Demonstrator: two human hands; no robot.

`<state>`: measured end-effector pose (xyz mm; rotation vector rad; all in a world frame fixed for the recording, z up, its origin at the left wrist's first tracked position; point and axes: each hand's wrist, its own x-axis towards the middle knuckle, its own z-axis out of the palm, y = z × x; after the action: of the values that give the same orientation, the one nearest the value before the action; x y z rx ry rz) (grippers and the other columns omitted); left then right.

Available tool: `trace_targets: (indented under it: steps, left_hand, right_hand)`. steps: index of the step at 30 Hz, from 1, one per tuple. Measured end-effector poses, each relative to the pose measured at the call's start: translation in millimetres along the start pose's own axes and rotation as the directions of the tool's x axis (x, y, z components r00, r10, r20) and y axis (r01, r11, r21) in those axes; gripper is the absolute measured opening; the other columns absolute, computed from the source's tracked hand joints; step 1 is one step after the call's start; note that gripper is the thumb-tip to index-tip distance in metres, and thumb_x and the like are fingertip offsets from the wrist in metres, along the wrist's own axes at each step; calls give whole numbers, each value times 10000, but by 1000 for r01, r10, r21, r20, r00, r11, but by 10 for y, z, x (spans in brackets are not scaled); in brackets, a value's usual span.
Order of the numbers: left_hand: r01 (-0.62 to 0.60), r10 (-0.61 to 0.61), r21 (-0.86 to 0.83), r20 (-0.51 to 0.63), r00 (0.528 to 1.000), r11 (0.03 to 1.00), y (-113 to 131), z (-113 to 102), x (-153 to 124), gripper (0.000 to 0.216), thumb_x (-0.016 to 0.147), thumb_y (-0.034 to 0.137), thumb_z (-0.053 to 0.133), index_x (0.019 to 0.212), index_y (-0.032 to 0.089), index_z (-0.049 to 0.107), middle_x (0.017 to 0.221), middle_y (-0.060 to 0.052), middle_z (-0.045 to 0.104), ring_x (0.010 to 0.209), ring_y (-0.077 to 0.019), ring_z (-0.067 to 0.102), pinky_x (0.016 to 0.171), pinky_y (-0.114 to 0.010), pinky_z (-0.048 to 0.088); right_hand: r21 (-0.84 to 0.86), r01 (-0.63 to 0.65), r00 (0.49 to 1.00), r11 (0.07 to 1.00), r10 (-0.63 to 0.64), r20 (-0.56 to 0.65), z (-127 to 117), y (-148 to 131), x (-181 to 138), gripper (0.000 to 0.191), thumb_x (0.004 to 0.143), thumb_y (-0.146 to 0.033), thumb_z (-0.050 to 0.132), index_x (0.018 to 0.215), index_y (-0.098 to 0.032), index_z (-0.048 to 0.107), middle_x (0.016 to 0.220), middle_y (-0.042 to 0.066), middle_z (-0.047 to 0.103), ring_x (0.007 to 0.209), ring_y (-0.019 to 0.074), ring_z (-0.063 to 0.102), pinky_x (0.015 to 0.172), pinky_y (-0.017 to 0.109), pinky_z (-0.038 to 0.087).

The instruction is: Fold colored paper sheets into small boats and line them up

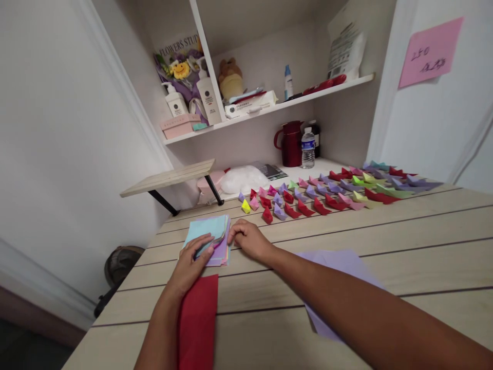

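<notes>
A stack of coloured paper squares (210, 228), light blue on top, lies on the wooden table (385, 241). My left hand (191, 262) rests on the stack's near edge, its fingers pressed on the top sheet and lifting its corner. At the stack's right edge my right hand (248, 239) has its fingers curled and pinches the sheets. Under my left forearm lies a folded red sheet (198, 318). A lilac sheet (339, 262) lies under my right forearm.
Several folded paper boats (327, 192) in red, pink, purple, green and yellow stand in rows across the table's far side. Behind them are a red jug (290, 144), a water bottle (307, 148), a small wooden stand (169, 180) and shelves with bottles and a plush toy.
</notes>
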<state>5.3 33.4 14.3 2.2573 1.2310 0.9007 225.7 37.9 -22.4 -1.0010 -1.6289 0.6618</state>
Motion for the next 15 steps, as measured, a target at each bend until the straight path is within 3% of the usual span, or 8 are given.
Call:
trace_targets:
  steps: [2, 6, 11, 15]
  left_hand:
    - [-2, 1, -6, -14, 1000, 1000, -3, 8, 7, 397, 891, 511, 551, 1174, 275, 700, 1338, -55, 644, 1294, -265, 531, 1143, -461, 331]
    - [-17, 16, -17, -17, 1000, 1000, -42, 24, 28, 396, 933, 475, 522, 1194, 217, 670, 1322, -81, 642, 1283, -262, 530, 1140, -524, 311]
    - [-2, 2, -39, -10, 1000, 999, -84, 39, 36, 430, 852, 401, 687, 1226, 199, 620, 1357, -91, 589, 1307, -286, 488, 1126, -589, 299]
    - [76, -83, -114, -59, 995, 991, -123, 73, 36, 359, 899, 407, 626, 1175, 177, 623, 1252, -78, 628, 1153, -263, 592, 995, -519, 467]
  right_hand:
    - [3, 8, 1000, 1000, -8, 17, 12, -3, 0, 112, 953, -200, 587, 997, -163, 683, 1018, 43, 646, 867, 160, 631, 792, 339, 545]
    - [12, 41, 998, 999, -41, 44, 46, -26, -4, 439, 803, 83, 477, 839, -230, 783, 899, 16, 562, 848, 136, 574, 826, 274, 494]
    - [29, 68, 995, 997, -70, 71, 84, -37, -19, 510, 747, 89, 487, 924, -269, 804, 914, 14, 538, 900, 152, 556, 892, 279, 462]
    - [35, 49, 997, 998, -51, 64, 81, -8, -8, 504, 752, 82, 504, 966, -273, 793, 922, 11, 560, 892, 148, 566, 890, 281, 468]
